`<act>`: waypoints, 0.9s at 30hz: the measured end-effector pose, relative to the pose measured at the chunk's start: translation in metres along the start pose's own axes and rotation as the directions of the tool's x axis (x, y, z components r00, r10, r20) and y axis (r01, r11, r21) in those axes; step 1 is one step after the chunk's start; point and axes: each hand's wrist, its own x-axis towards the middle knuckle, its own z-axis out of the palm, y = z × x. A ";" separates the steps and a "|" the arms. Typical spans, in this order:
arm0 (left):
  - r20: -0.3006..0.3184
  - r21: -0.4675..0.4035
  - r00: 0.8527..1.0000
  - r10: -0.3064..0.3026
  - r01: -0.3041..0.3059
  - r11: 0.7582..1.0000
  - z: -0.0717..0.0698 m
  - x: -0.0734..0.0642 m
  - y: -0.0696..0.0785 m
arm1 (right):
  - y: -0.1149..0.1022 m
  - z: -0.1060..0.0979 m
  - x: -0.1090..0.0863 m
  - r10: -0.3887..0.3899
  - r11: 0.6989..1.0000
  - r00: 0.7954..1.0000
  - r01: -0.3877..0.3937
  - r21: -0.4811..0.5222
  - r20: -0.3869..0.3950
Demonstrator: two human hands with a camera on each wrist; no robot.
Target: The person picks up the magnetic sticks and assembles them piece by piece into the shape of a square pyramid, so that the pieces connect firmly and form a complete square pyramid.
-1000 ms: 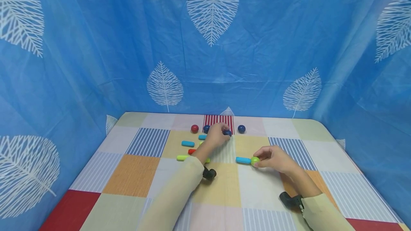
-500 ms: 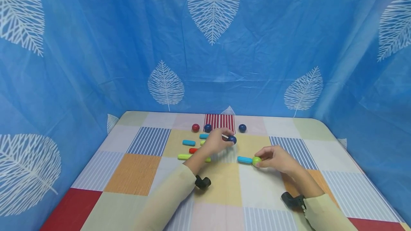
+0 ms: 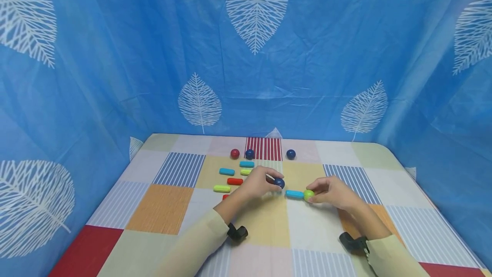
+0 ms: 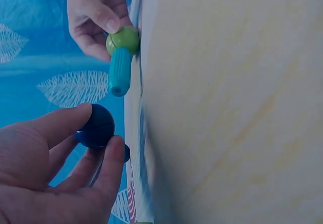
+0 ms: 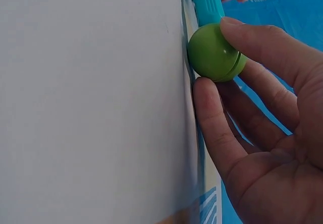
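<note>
My left hand [image 3: 258, 183] pinches a dark blue ball [image 3: 279, 183] between thumb and fingertips, just left of the light blue stick [image 3: 294, 194]. In the left wrist view this ball [image 4: 96, 127] shows a seam around its middle, and the stick's bare end [image 4: 118, 89] points toward the left hand. A green ball [image 3: 308, 195] sits on the stick's other end. Thumb and fingers of my right hand [image 3: 335, 192] grip that green ball, close over the tablecloth. The right wrist view shows the green ball [image 5: 214, 52] against the stick, with a groove along one side.
Along the back lie a red ball [image 3: 235, 153] and two dark blue balls, one left [image 3: 250, 154] and one right [image 3: 291, 154]. Several short sticks in blue [image 3: 226, 171], yellow-green [image 3: 221, 188] and red [image 3: 235, 181] lie left of the left hand. A blue curtain [image 3: 307, 54] surrounds the patchwork-covered table [image 3: 153, 208].
My left hand has brought the dark blue ball from the back of the table forward and slightly right, near the stick. The right hand stays almost still on the green ball.
</note>
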 end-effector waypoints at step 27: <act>0.052 0.148 0.998 -0.031 0.023 0.989 0.009 -0.015 0.001 | -0.003 0.003 -0.005 -0.026 1.000 0.999 0.026 -0.013 0.034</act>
